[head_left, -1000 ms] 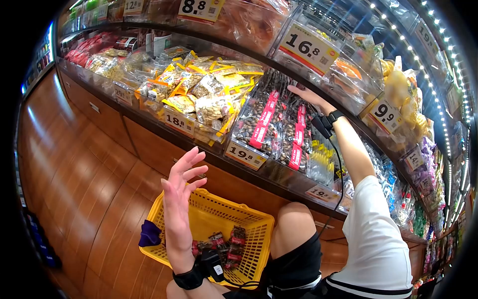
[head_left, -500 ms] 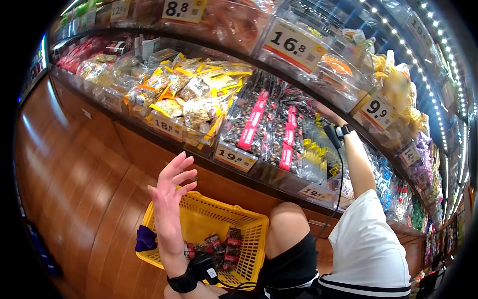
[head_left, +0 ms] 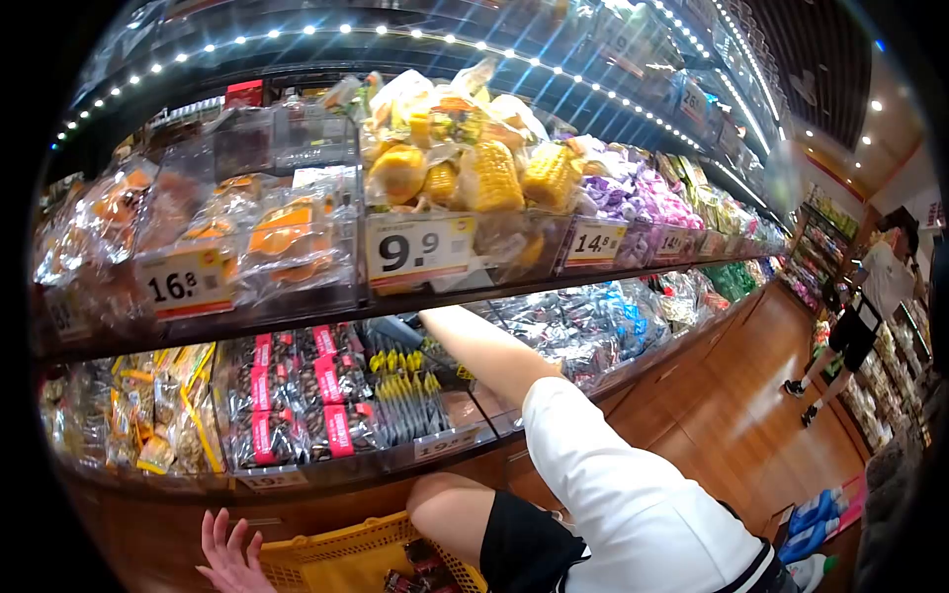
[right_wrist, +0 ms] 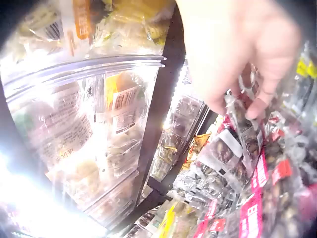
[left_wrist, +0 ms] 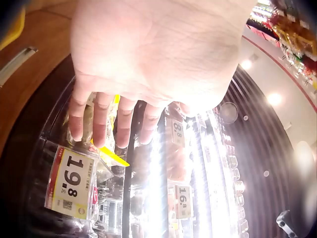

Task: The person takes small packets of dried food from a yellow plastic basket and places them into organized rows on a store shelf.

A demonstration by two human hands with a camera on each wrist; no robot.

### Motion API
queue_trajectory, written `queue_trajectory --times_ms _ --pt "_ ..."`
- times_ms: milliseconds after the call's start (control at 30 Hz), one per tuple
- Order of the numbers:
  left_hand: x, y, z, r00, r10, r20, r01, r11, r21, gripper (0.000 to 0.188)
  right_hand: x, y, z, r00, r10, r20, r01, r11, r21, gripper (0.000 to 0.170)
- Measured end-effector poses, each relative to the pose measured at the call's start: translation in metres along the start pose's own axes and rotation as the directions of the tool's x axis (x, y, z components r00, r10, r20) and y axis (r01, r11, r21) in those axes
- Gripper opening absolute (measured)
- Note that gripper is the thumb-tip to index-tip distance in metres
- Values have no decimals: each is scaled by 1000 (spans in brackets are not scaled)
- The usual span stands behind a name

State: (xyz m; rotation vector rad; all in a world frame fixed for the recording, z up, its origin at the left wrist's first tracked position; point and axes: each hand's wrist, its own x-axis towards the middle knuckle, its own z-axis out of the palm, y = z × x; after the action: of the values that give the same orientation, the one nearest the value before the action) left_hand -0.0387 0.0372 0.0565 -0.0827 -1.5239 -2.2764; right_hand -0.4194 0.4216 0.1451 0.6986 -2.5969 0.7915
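Observation:
In the right wrist view my right hand (right_wrist: pixel 247 44) pinches a clear plastic packet (right_wrist: pixel 245 124) with dark contents between thumb and fingers. It is over a bin of similar packets with pink-red labels (right_wrist: pixel 251 215). In the head view the upper shelf hides this hand, and only the forearm (head_left: pixel 484 346) shows. My left hand (head_left: pixel 232 558) is held up empty beside a yellow basket (head_left: pixel 341 541), its fingers spread. From the left wrist, that palm faces the camera, fingers extended in front of the shelf. Several dark, red-labelled packets (head_left: pixel 425 565) lie in the basket.
Over the lower bins juts the upper shelf's edge (head_left: pixel 297 324), with bagged corn (head_left: pixel 494 178) above it. Orange-edged snack bags (head_left: pixel 163 405) and thin yellow-marked packets (head_left: pixel 410 390) flank the red-labelled ones. Another person (head_left: pixel 870 296) stands in the aisle at right.
The head view has swung right and upward. My right hand has gone out of sight behind the upper shelf edge. My left hand, still raised and empty, sits lower in the view.

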Motion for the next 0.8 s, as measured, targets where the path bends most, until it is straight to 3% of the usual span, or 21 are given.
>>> queue_trajectory --times_ms 67,100,167,200,367,500,800 --pt "-3 4 1 994 -87 60 95 984 -148 93 4 -7 10 1000 -17 14 16 1000 15 54" --pt "-1 0 6 995 -90 53 97 984 -146 93 4 -5 15 1000 -20 23 19 1000 20 54" --pt "-1 -13 6 1000 -14 1 14 1000 -14 71 6 -4 23 999 -26 34 25 999 21 53" --pt "3 -28 -14 998 -11 56 15 998 -69 71 6 -1 24 999 -31 43 30 999 21 53" --pt "-10 5 45 997 -9 -72 23 980 199 74 12 2 26 994 -41 104 38 999 34 53" --pt "-14 6 55 998 -7 -54 22 962 272 76 12 0 22 990 -37 138 34 999 22 52" --pt "-13 6 60 997 -29 -75 51 950 308 75 20 -4 7 973 -47 228 47 999 7 51"
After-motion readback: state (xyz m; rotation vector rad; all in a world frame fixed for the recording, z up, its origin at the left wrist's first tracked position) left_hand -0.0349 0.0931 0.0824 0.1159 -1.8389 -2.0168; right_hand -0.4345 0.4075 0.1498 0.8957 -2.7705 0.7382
